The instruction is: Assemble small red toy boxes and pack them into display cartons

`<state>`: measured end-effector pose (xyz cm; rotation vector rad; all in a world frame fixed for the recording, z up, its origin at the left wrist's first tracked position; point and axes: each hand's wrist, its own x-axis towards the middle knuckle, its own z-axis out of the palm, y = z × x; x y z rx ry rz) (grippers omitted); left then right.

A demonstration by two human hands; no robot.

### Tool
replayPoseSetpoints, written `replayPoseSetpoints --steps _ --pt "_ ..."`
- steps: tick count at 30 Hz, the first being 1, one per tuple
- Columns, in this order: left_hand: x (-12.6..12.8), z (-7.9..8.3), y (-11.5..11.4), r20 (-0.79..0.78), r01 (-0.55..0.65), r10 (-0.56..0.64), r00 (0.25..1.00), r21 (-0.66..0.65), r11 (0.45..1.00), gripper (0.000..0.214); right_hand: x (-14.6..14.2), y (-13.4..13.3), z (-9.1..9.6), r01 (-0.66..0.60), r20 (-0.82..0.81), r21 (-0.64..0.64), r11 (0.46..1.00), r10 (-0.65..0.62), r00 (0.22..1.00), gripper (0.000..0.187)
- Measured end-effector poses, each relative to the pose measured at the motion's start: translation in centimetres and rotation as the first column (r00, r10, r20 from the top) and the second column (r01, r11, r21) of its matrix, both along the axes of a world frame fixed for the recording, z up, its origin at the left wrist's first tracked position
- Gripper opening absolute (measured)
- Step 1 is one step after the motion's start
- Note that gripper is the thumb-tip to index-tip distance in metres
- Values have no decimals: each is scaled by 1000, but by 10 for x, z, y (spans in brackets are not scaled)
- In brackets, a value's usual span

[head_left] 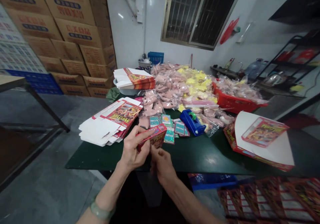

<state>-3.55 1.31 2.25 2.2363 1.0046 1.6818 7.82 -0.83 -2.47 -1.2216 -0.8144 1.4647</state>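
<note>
Both my hands hold a small red printed cardboard box (157, 136) above the edge of a dark green table (200, 155). My left hand (135, 148) grips its left end, and my right hand (162, 165) pinches its lower edge. Just beyond the box lie several shiny green printed cards (166, 125) and a blue tape dispenser (192, 122). To my left stands a stack of flat white-backed box blanks (112, 121) with red print. A jade bangle (102, 209) circles my left wrist.
Bags of pink and yellow items (172, 87) cover the table's far side beside a red basket (235, 98). More printed cardboard (260, 140) lies at right, and another blank stack (135, 78) stands behind. Cardboard cartons (72, 27) rise at back left.
</note>
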Motion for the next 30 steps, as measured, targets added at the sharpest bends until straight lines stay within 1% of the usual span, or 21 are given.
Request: replayPoseSetpoints --steps 2,4,6,9,11,13,15,16,17,18,19,20,21,23,24,25,26,27,28,29,30 --pt "6 -1 5 68 -103 103 992 -5 995 19 2 -1 -14 -43 39 3 999 43 998 46" --pt "8 -3 12 90 -197 199 976 -37 980 16 12 -2 -18 -44 70 31 999 42 997 39" --pt "1 -4 20 44 -237 241 969 -82 968 16 32 -4 -16 -30 99 63 998 24 995 32" --pt "-21 0 27 -99 -241 228 969 -155 958 26 74 -11 -4 10 216 163 987 -45 975 19" --pt "-29 5 26 -175 -257 227 958 -175 950 30 105 -20 9 40 389 325 945 -172 905 14" --pt "-21 13 21 -200 -241 214 956 -124 963 32 133 -33 30 -14 560 531 847 -338 756 25" --pt "7 24 13 -240 -153 136 961 -53 987 35 152 -46 57 -187 683 644 742 -448 577 46" --pt "27 30 9 -252 -55 48 966 -19 998 36 160 -50 72 -295 740 642 708 -471 481 57" --pt "50 36 5 -256 74 -69 964 12 997 35 167 -54 86 -385 789 609 693 -480 383 66" --pt "74 42 3 -258 214 -208 944 -2 977 35 174 -56 100 -443 831 556 703 -475 289 69" --pt "98 47 1 -245 331 -326 913 -21 943 34 184 -57 112 -468 865 498 730 -457 208 65" --pt "122 50 2 -221 428 -428 876 -52 902 35 196 -58 123 -466 891 446 764 -430 147 56" --pt "144 52 6 -165 508 -516 840 -95 856 38 212 -58 132 -445 910 405 799 -401 109 45" --pt "185 50 18 27 640 -647 762 -179 747 48 256 -60 145 -386 924 376 842 -369 95 24" --pt "204 45 26 130 682 -672 729 -213 699 53 283 -61 149 -350 916 399 848 -386 110 19" --pt "222 39 33 189 702 -677 711 -246 669 53 312 -62 152 -307 891 453 837 -432 138 19" --pt "240 32 39 181 677 -657 732 -298 673 47 342 -62 154 -227 851 525 820 -500 161 24" --pt "257 24 43 84 628 -645 760 -352 694 41 371 -61 154 -140 790 610 780 -584 189 29" --pt "273 15 45 -102 577 -659 745 -398 713 39 399 -58 154 -61 743 657 751 -632 219 34" --pt "289 6 46 -302 539 -663 685 -402 740 41 424 -52 152 5 719 669 743 -649 250 37" --pt "304 -2 45 -398 533 -668 628 -406 743 47 445 -45 149 34 705 672 740 -653 276 39"
